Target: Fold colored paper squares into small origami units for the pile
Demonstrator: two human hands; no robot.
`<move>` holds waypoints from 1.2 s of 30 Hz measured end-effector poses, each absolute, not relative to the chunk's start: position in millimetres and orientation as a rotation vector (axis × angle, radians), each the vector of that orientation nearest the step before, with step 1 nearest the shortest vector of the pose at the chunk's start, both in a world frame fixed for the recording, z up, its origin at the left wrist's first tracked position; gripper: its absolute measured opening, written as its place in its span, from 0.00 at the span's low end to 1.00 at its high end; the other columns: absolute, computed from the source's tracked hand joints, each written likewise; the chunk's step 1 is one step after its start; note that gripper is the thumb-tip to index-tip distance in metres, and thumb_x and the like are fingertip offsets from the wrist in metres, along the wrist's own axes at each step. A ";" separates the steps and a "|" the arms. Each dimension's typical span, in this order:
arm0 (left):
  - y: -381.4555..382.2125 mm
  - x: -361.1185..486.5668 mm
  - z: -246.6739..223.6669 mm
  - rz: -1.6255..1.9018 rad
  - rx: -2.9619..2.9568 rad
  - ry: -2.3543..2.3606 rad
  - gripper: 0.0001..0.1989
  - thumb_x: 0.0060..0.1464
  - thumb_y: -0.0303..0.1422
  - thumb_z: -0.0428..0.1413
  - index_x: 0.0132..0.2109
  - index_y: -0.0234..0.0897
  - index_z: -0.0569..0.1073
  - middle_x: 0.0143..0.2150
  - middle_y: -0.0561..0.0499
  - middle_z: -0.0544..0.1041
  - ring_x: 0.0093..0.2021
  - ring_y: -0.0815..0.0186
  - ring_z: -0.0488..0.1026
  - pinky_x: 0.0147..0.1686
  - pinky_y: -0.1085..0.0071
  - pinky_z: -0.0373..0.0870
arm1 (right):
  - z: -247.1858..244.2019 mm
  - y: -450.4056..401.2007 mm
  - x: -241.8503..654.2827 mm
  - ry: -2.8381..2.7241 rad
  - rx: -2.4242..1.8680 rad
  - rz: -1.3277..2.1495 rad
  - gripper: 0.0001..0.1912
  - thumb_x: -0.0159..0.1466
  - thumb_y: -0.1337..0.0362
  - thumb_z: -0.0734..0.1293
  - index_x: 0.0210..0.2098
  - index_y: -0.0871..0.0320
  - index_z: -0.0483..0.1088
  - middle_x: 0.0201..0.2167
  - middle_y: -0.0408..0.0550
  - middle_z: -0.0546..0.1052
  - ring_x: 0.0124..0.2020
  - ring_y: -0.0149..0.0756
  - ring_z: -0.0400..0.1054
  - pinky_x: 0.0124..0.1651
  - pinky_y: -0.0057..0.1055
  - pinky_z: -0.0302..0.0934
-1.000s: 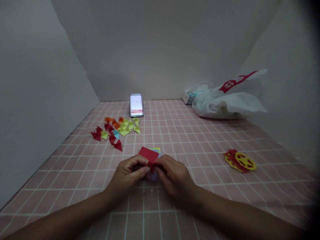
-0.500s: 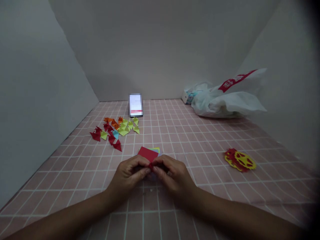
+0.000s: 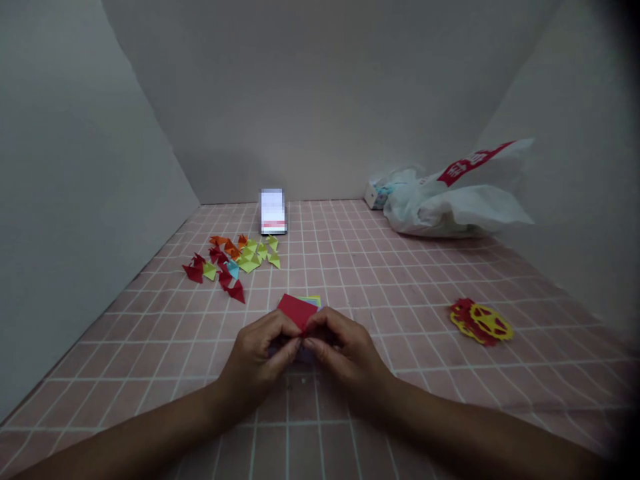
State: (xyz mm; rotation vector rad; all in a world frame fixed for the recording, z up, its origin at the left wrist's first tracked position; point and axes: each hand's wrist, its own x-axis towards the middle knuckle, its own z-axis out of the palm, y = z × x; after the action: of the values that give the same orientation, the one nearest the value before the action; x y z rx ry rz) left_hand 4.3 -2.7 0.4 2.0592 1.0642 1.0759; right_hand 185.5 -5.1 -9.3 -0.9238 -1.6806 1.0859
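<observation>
My left hand (image 3: 263,350) and my right hand (image 3: 345,347) meet at the front middle of the table, thumbs and forefingers pinched together. Between their tips is a small piece of red paper (image 3: 303,331), mostly covered by the fingers, so its folds cannot be made out. Just behind the fingertips lies a flat red paper sheet (image 3: 297,309). Edges of a stack of coloured paper (image 3: 314,299), yellow and bluish, peek out beneath it; the hands hide the near part.
Several folded paper figures (image 3: 249,260) in red, orange, yellow and blue lie at the left. Behind them a phone (image 3: 273,212) stands upright. Red and yellow cut-outs (image 3: 493,323) lie at the right. A white plastic bag (image 3: 445,210) and a tissue box (image 3: 374,195) sit back right.
Both thumb tips have drawn closer together, and less of the red piece shows between them. The hands otherwise stay in the same place, with the view shifted very slightly.
</observation>
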 end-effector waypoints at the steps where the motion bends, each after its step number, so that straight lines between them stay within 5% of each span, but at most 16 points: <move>1: -2.7 4.8 0.4 1.073 2.075 1.072 0.06 0.56 0.22 0.54 0.33 0.35 0.72 0.29 0.52 0.74 0.30 0.69 0.72 0.31 0.74 0.66 | -9.4 -5.2 185.4 -1.684 -0.929 1.078 0.02 0.63 0.70 0.66 0.34 0.57 0.68 0.30 0.42 0.71 0.31 0.31 0.64 0.35 0.29 0.57; 16: -3.5 7.5 -0.9 1.084 2.140 1.144 0.07 0.55 0.21 0.54 0.31 0.35 0.71 0.28 0.53 0.73 0.28 0.69 0.70 0.29 0.75 0.65 | -8.8 -7.2 183.4 -1.804 -0.947 0.879 0.05 0.63 0.72 0.64 0.31 0.57 0.66 0.28 0.43 0.71 0.30 0.32 0.64 0.35 0.29 0.58; 36: -2.1 5.9 -1.9 1.087 2.242 1.138 0.07 0.57 0.22 0.54 0.32 0.36 0.71 0.28 0.53 0.72 0.28 0.69 0.69 0.29 0.74 0.65 | -7.0 -4.9 181.1 -1.553 -1.009 1.247 0.05 0.61 0.67 0.63 0.28 0.57 0.68 0.22 0.40 0.69 0.24 0.28 0.61 0.28 0.26 0.57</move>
State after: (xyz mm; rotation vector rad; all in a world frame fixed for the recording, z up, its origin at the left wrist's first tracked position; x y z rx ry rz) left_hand 5.9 -2.1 -1.9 2.2416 1.1383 1.0871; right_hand 181.1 -4.9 -7.0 -1.0089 -1.5527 1.2474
